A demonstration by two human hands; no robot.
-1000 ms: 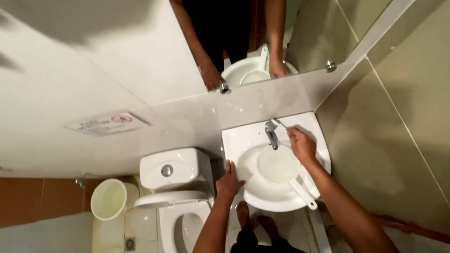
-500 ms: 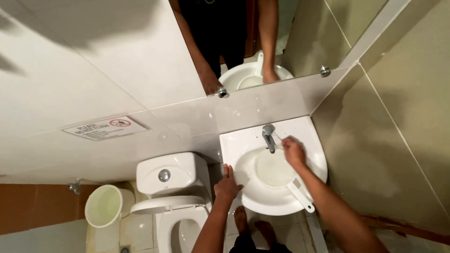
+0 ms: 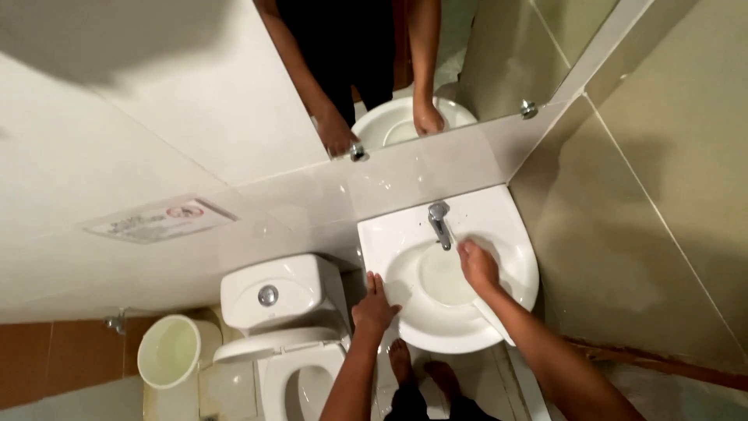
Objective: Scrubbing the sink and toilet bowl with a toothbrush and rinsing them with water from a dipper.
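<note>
A white wall sink (image 3: 383,234) with a chrome tap (image 3: 439,221) sits below me. Inside its basin lies a round white dipper (image 3: 440,278), and the dipper's handle (image 3: 492,321) points toward me. My right hand (image 3: 478,266) is curled over the dipper's right rim, just below the tap. My left hand (image 3: 374,306) lies flat with its fingers spread on the sink's left rim and holds nothing.
A white toilet stands left of the sink, with its tank (image 3: 273,293) and open bowl (image 3: 308,383). A pale bucket (image 3: 167,352) stands further left. A mirror (image 3: 467,54) hangs above the sink, a sign (image 3: 156,221) is on the wall, and my bare feet (image 3: 421,373) are under the sink.
My right hand has come down from the tap's lever to the dipper's rim in the basin. The left hand has stayed on the sink's rim.
</note>
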